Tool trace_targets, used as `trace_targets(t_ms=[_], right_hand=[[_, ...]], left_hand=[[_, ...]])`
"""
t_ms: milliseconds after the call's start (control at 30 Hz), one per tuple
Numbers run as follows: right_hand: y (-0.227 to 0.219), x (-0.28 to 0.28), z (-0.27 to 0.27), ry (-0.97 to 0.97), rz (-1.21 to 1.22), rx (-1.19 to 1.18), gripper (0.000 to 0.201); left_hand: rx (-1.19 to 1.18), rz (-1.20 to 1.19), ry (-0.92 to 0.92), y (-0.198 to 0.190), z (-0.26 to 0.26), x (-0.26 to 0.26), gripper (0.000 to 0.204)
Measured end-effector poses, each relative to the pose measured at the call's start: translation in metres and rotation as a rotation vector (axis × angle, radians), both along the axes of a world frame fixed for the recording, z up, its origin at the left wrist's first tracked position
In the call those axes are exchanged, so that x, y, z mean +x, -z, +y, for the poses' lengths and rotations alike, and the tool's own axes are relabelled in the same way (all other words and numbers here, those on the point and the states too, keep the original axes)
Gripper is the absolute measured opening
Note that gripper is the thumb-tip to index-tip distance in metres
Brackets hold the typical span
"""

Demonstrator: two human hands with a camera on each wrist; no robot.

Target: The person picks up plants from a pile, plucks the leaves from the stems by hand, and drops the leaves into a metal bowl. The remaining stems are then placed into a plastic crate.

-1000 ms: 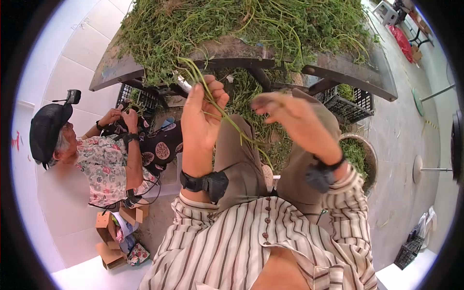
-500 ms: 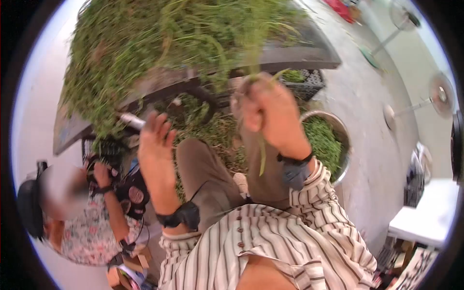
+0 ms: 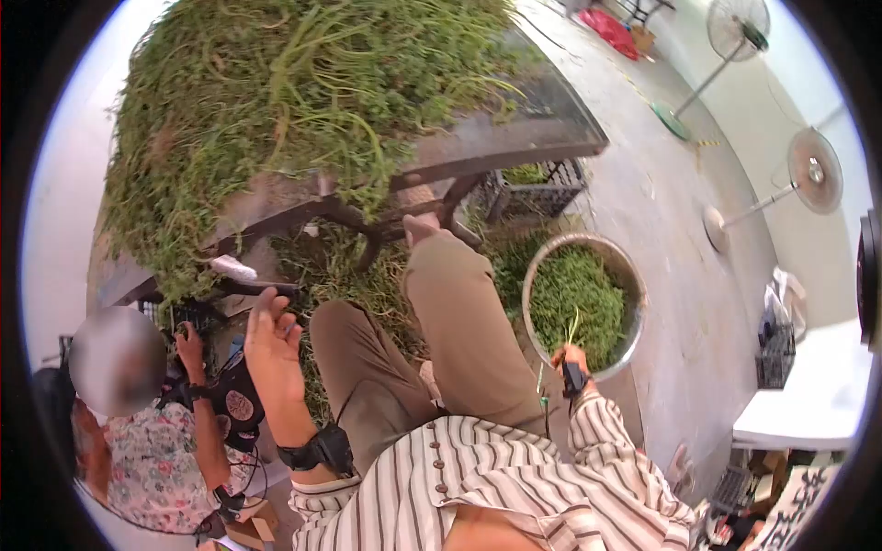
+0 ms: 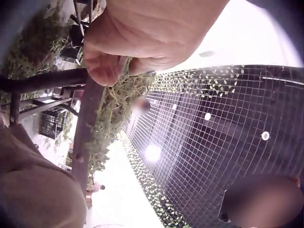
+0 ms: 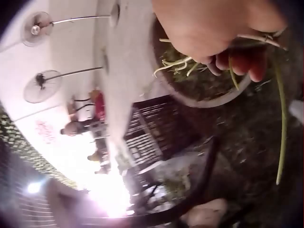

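Low on the right, my right hand (image 3: 571, 358) is at the near rim of a round basin (image 3: 643, 303) filled with leafy greens (image 3: 574, 294). It grips a few thin green stems (image 3: 575, 323); in the right wrist view the fingers (image 5: 240, 64) curl round them and one long stem (image 5: 282, 133) hangs down. My left hand (image 3: 276, 354) is raised by my left knee, palm up, fingers loosely bent and holding nothing. Just beyond its fingertips, a white-wrapped object (image 3: 234, 268) sticks out at the table's edge, beside the heap of greens (image 3: 276, 110).
The dark table (image 3: 551, 119) carries the large heap. Beneath it are loose stems (image 3: 349, 266) and a black crate (image 3: 542, 193). At the left sits another person (image 3: 165, 459). Two standing fans (image 3: 813, 172) are on the right, with a white table (image 3: 808, 395) nearer.
The stems have passed from the left hand to the right, which has swung right and down to the basin. The left hand has moved left and lower. The head view has turned right.
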State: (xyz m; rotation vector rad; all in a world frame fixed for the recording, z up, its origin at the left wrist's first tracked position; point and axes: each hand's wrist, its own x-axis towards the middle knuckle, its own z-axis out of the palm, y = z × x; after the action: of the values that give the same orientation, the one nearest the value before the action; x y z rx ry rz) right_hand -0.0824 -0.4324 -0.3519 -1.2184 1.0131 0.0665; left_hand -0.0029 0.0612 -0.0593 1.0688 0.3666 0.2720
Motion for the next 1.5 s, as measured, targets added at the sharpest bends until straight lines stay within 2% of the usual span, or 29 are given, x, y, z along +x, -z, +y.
trace_targets(t_ms=[33, 100, 133, 167, 200, 233, 267, 300, 367, 400, 467, 500, 567, 700, 767, 967, 1000, 1033, 1067, 1133, 1167, 1233, 1300, 1367, 1433, 1500], right_hand=[[-0.004, 0.004, 0.008, 0.017, 0.175, 0.024, 0.02], [-0.015, 0.027, 0.017, 0.089, 0.196, 0.117, 0.017], [-0.019, 0.046, 0.014, -0.061, 0.157, 0.063, 0.018], [-0.005, 0.067, 0.005, -0.123, -0.014, 0.021, 0.023], [-0.019, 0.098, -0.013, -0.537, -0.196, -0.173, 0.03], [-0.056, 0.135, -0.003, -0.281, -0.154, -0.126, 0.035], [0.009, 0.193, -0.059, -0.524, -0.497, -0.239, 0.035], [-0.022, 0.233, -0.08, -0.544, -0.443, -0.556, 0.032], [-0.13, 0.275, -0.049, -0.27, -0.217, -0.579, 0.029], [-0.136, 0.286, -0.047, -0.286, -0.228, -0.582, 0.029], [-0.154, 0.31, -0.047, -0.416, -0.408, -1.061, 0.029], [-0.171, 0.31, -0.031, -0.427, -0.424, -1.071, 0.029], [-0.229, 0.274, 0.041, -0.316, -0.664, -0.473, 0.031], [-0.292, 0.235, 0.123, -0.358, -0.821, -0.337, 0.026], [-0.328, 0.23, 0.15, -0.66, -0.747, -0.352, 0.022], [-0.404, 0.224, 0.244, -0.869, -0.972, -0.127, 0.02], [-0.412, 0.229, 0.259, -0.892, -1.004, -0.016, 0.02], [-0.418, 0.234, 0.273, -0.911, -1.036, 0.097, 0.02], [-0.417, 0.243, 0.286, -0.908, -1.041, 0.103, 0.02], [-0.404, 0.264, 0.307, -0.917, -1.052, 0.405, 0.022], [-0.394, 0.269, 0.315, -0.924, -1.061, 0.41, 0.022], [-0.369, 0.278, 0.33, -0.832, -0.936, 0.653, 0.022], [-0.35, 0.281, 0.342, -0.804, -0.866, 0.65, 0.022], [-0.334, 0.281, 0.346, -0.849, -0.817, 0.669, 0.022], [-0.343, 0.276, 0.349, -0.84, -0.802, 0.655, 0.022], [-0.349, 0.277, 0.351, -0.784, -0.804, 0.657, 0.021]], left_hand=[[0.011, 0.016, -0.003, -0.002, -0.001, -0.003, 0.035], [0.015, 0.003, -0.046, -0.004, -0.002, -0.004, 0.033], [0.009, -0.001, -0.032, -0.004, -0.003, -0.006, 0.032], [-0.002, -0.008, -0.014, -0.005, -0.005, -0.005, 0.031], [-0.009, 0.02, -0.042, -0.011, -0.01, -0.005, 0.03], [-0.011, 0.004, -0.063, -0.01, -0.01, -0.004, 0.03], [-0.004, 0.017, -0.046, -0.007, -0.009, -0.004, 0.029], [0.002, 0.036, -0.031, -0.007, -0.008, -0.007, 0.029], [0.001, 0.016, -0.07, -0.01, -0.009, -0.012, 0.027], [-0.001, 0.023, -0.078, -0.008, -0.009, -0.013, 0.027], [-0.002, 0.042, -0.102, -0.008, -0.01, -0.012, 0.027], [-0.013, 0.032, -0.118, -0.007, -0.009, -0.011, 0.027], [0.012, 0.076, -0.079, -0.002, -0.007, -0.012, 0.03], [0.013, 0.077, -0.075, -0.008, -0.012, -0.008, 0.026], [0.005, 0.05, -0.06, -0.013, -0.012, -0.004, 0.026], [0.111, 0.008, -0.01, -0.021, -0.006, 0.011, 0.028], [0.112, 0.006, -0.013, -0.024, -0.006, 0.014, 0.028], [0.145, -0.007, 0.004, -0.028, -0.007, 0.019, 0.028], [0.181, -0.021, 0.021, -0.031, -0.007, 0.024, 0.029], [0.246, -0.061, 0.045, -0.038, -0.006, 0.033, 0.03], [0.303, -0.096, 0.067, -0.041, -0.006, 0.038, 0.03], [0.38, -0.114, 0.051, -0.05, -0.001, 0.052, 0.032], [0.559, -0.113, 0.085, -0.063, 0.006, 0.064, 0.031], [0.616, -0.099, 0.088, -0.073, 0.011, 0.077, 0.032], [0.76, -0.137, 0.132, -0.08, 0.013, 0.094, 0.033], [0.785, -0.131, 0.153, -0.079, 0.015, 0.119, 0.034]])
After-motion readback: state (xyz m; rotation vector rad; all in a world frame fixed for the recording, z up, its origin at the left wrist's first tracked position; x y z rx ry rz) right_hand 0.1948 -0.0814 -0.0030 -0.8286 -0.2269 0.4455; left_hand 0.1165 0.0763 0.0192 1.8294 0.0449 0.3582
